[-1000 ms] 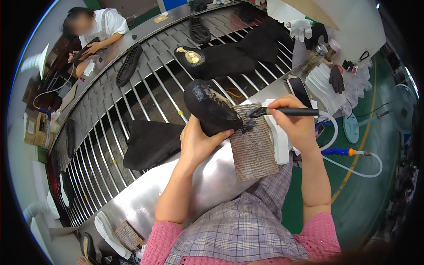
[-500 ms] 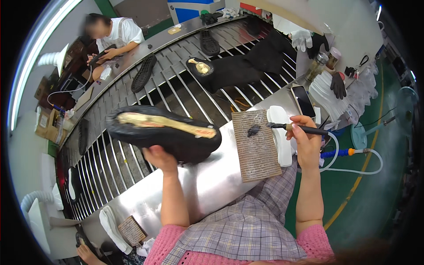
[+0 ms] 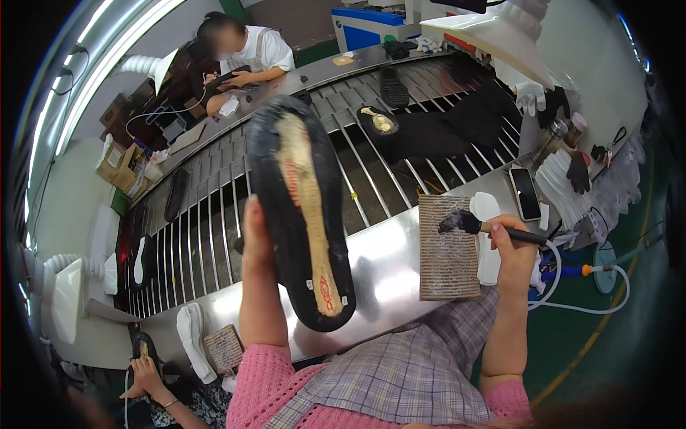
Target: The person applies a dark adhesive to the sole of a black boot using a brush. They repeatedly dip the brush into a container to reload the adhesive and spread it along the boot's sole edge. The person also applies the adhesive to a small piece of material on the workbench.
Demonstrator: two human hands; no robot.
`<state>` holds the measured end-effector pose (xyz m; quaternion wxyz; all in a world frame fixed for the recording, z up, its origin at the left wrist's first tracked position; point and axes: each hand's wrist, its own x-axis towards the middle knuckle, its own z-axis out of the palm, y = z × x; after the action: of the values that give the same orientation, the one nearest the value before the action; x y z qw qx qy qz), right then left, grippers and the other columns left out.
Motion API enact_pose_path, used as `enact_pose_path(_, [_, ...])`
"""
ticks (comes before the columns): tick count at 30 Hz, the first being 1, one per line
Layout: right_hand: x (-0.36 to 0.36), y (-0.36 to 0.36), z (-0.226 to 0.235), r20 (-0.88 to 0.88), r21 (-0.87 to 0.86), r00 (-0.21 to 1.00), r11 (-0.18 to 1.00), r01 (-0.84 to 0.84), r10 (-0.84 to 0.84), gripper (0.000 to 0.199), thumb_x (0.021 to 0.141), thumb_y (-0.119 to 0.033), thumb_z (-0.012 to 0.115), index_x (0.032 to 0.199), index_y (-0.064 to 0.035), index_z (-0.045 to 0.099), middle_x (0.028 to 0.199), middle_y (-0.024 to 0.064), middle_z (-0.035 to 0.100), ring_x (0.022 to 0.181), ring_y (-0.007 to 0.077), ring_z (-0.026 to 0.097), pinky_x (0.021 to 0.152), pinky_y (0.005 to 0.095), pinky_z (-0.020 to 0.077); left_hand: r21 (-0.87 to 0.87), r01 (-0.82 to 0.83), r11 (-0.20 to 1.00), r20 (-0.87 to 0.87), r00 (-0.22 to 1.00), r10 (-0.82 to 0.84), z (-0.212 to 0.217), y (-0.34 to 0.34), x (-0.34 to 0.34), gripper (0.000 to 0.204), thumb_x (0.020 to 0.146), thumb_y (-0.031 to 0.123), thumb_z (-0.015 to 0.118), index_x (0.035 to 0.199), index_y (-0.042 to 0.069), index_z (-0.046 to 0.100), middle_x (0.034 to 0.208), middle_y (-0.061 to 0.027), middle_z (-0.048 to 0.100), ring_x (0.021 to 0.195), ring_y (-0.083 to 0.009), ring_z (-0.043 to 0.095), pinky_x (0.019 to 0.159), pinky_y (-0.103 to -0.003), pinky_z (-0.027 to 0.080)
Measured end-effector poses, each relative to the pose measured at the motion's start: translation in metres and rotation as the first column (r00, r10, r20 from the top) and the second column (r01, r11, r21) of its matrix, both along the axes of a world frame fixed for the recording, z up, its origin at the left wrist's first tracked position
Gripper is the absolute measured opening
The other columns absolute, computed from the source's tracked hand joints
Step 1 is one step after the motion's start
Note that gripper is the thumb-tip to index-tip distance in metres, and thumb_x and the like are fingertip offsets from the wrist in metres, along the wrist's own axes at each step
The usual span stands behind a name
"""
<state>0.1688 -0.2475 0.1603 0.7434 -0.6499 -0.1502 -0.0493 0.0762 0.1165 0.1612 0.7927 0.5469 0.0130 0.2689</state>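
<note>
Head view: left hand (image 3: 259,239) grips a black shoe piece (image 3: 307,214) by its left edge, one digit showing, the rest hidden behind it. Piece is raised in front of the slatted metal bars (image 3: 366,175) and bench edge (image 3: 379,275), underside toward the camera, long axis near upright, top leaning slightly left; beige central strip with red markings, two small white tags near the lower end. Right hand (image 3: 513,257) pinches the black handle of a brush (image 3: 466,220) between thumb and fingers; dark bristles lie over a ridged brown board (image 3: 446,270), contact cannot be told. White insole-shaped pad (image 3: 487,261) just beside the board, phone (image 3: 526,193) near it. Second black piece (image 3: 436,134) lies across the bars, a black sole (image 3: 393,89) close by. Upper left, a co-worker (image 3: 264,53) holds a dark item; lower left, another person's hands (image 3: 146,379) at a dark piece
</note>
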Motion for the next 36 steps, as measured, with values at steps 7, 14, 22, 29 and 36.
enact_pose_path(7, [-0.015,0.01,0.031,0.217,-0.169,0.976,0.986,0.019,0.018,0.009,0.082,-0.009,0.074,0.082,-0.0019,0.07,0.077,0.0016,0.064,0.07,0.0093,0.05,0.061,0.0253,0.0385,-0.079,0.567,0.82,-0.24,0.787,-0.568,-0.068,-0.068,0.034,0.07,0.088,0.057,0.058,0.115,-0.007,0.06,0.103,-0.0134,0.068,0.091,-0.0181,0.067,0.082,-0.029,0.054])
enact_pose_path(14, [-0.007,0.014,0.03,0.651,-0.439,0.75,0.864,0.249,0.115,0.017,0.073,-0.013,0.081,0.082,-0.0068,0.069,0.076,0.0032,0.066,0.065,0.0175,0.057,0.058,0.0271,0.0422,0.049,0.785,0.617,-0.355,0.591,-0.724,-0.067,-0.103,0.041,0.046,0.091,0.031,0.064,0.118,-0.006,0.061,0.106,-0.0082,0.067,0.097,-0.0127,0.06,0.087,-0.028,0.048])
enact_pose_path(22, [-0.016,0.008,0.044,0.685,-0.593,0.662,0.76,0.266,0.303,0.026,0.068,-0.02,0.085,0.083,-0.0078,0.068,0.076,0.003,0.066,0.063,0.0191,0.057,0.054,0.029,0.0434,0.02,0.771,0.637,-0.373,0.597,-0.711,-0.053,-0.102,0.043,0.044,0.088,0.027,0.068,0.116,-0.006,0.062,0.103,-0.0079,0.067,0.096,-0.0128,0.06,0.087,-0.028,0.047])
enact_pose_path(29, [0.011,-0.001,0.046,0.487,-0.501,0.862,0.853,0.146,0.138,0.014,0.077,-0.012,0.078,0.084,-0.0047,0.069,0.077,0.0029,0.065,0.068,0.0125,0.053,0.056,0.0267,0.038,0.176,0.747,0.641,-0.447,0.641,-0.624,-0.039,-0.112,0.042,0.048,0.08,0.03,0.077,0.109,-0.006,0.063,0.093,-0.0072,0.068,0.088,-0.0125,0.061,0.079,-0.028,0.049])
enact_pose_path(36, [0.01,-0.011,0.054,0.153,-0.39,0.972,0.915,-0.105,0.176,0.016,0.084,-0.017,0.074,0.085,-0.0019,0.069,0.075,0.0026,0.064,0.066,0.008,0.052,0.055,0.0228,0.0366,0.351,0.697,0.625,-0.438,0.712,-0.548,-0.037,-0.118,0.043,0.054,0.074,0.034,0.08,0.108,-0.005,0.064,0.086,-0.0111,0.069,0.081,-0.0156,0.065,0.075,-0.029,0.051])
